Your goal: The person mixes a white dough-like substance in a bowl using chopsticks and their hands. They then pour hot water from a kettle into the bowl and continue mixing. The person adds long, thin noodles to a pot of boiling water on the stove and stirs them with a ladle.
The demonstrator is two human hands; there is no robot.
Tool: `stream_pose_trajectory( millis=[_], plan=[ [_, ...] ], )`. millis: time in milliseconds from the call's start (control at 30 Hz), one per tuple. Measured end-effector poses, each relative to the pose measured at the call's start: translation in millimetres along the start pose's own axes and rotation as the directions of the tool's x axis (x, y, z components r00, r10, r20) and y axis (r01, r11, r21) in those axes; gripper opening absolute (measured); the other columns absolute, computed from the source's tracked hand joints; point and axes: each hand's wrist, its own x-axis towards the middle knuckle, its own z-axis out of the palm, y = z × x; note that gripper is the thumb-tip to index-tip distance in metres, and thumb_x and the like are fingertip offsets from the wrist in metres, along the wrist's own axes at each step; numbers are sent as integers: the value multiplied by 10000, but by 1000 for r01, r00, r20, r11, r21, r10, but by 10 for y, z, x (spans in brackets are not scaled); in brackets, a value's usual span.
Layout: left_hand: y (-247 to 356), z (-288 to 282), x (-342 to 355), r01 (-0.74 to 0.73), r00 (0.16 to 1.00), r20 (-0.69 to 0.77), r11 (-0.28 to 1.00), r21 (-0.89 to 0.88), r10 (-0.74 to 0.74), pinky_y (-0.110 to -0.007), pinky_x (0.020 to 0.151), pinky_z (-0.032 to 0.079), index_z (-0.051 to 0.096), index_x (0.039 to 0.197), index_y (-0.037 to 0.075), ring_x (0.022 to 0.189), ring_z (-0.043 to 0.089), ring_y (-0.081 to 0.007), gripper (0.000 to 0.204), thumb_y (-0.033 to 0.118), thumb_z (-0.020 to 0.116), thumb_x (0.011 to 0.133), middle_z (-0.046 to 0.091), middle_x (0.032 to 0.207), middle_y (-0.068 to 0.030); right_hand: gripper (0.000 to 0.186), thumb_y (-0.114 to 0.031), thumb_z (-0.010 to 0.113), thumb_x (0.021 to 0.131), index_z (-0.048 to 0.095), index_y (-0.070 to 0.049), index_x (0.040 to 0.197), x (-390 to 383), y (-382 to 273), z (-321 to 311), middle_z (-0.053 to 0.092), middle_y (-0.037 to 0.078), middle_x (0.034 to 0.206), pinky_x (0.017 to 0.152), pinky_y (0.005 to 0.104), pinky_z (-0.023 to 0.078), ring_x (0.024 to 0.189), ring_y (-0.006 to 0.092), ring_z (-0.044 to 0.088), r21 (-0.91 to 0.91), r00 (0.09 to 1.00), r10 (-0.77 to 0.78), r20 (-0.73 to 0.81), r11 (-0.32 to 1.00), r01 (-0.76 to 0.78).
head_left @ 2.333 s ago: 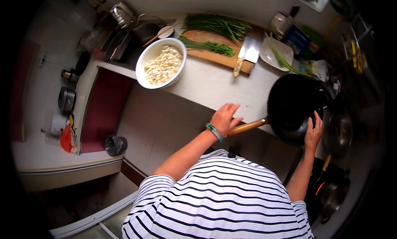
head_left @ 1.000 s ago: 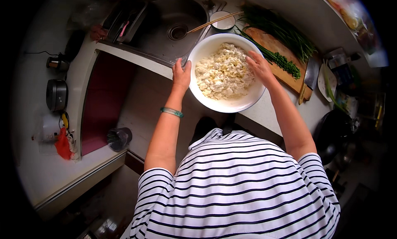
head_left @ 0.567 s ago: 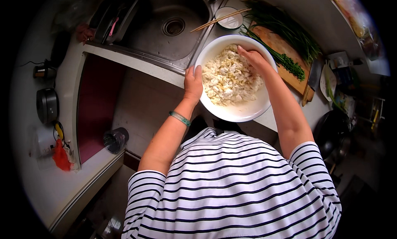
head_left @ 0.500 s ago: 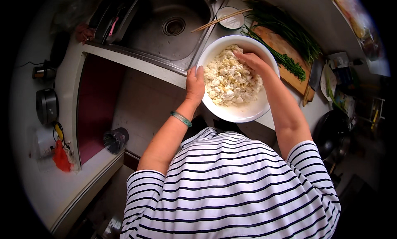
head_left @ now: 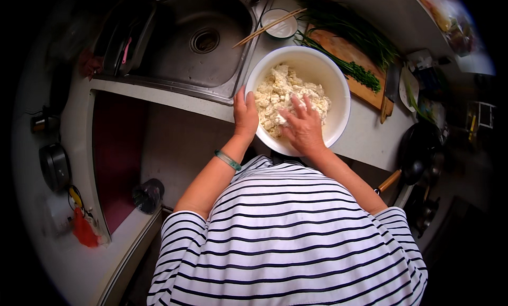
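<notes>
A white bowl (head_left: 339, 102) stands at the front edge of the counter, with crumbly, pale, floury dough (head_left: 288, 83) inside. My left hand (head_left: 245, 113) holds the bowl's left side, its fingers along the outer wall and its thumb at the rim. A green bangle (head_left: 227, 160) circles that wrist. Inside the bowl, my right hand (head_left: 305, 127) rests on the near part of the dough. Its fingers are spread and floury, and they grip nothing that I can see.
A steel sink (head_left: 222, 68) lies to the left. Chopsticks (head_left: 270, 27) lie across a small bowl (head_left: 280, 29) behind. At the right are a cutting board (head_left: 338, 44) with chopped greens (head_left: 362, 75), a knife (head_left: 390, 89) and a black wok (head_left: 418, 152).
My right hand has moved from the far right part of the bowl to the near side, its fingers now spread. The dough has shifted; my left hand stays at the bowl's side.
</notes>
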Motion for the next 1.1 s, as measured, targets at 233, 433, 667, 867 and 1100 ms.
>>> stream_pose_trajectory(
  millis=[233, 433, 667, 867, 1100],
  plan=[
    [99, -42, -11, -127, 992, 42, 986, 106, 123, -397, 922, 383, 459, 1212, -18, 1062, 481, -352, 351, 140, 481, 899, 492, 1149, -209, 595, -231, 731, 605, 529, -241, 1164, 390, -34, 249, 393, 135, 1328, 804, 548, 434, 1240, 383, 359, -79, 980, 91, 177, 994, -78],
    [7, -60, -27, -180, 984, 33, 975, 129, 177, -413, 903, 387, 458, 1201, -21, 1035, 483, -368, 359, 116, 510, 873, 508, 1114, -208, 500, -67, 681, 627, 508, -195, 1078, 750, 150, 482, 478, 136, 1128, 709, 442, 490, 982, 354, 509, -104, 967, 164, 195, 984, -146],
    [35, -40, 52, -253, 967, 32, 952, 175, 251, -416, 898, 387, 461, 1181, -25, 1023, 481, -377, 348, 119, 516, 869, 503, 1097, -213, 427, -40, 598, 718, 532, -183, 1114, 1001, 359, 422, 533, 166, 1043, 813, 429, 471, 964, 349, 554, 37, 935, 235, 267, 967, -253],
    [-32, -13, 64, -242, 969, 1, 949, 202, 247, -418, 885, 395, 449, 1181, -32, 1003, 487, -379, 351, 117, 514, 870, 495, 1088, -217, 580, -203, 676, 781, 464, -187, 1320, 705, 692, -285, 533, 115, 1228, 951, 355, 398, 1138, 248, 501, 515, 880, 71, 470, 788, -338],
    [-5, 11, 27, -261, 965, 34, 954, 147, 259, -404, 885, 402, 447, 1199, -24, 1021, 489, -366, 353, 125, 502, 884, 493, 1109, -211, 674, -552, 627, 754, 588, -21, 1167, 1204, 1053, 17, 593, 129, 1137, 815, 339, 453, 999, 227, 569, 554, 756, 388, 527, 518, -652]
  ],
)
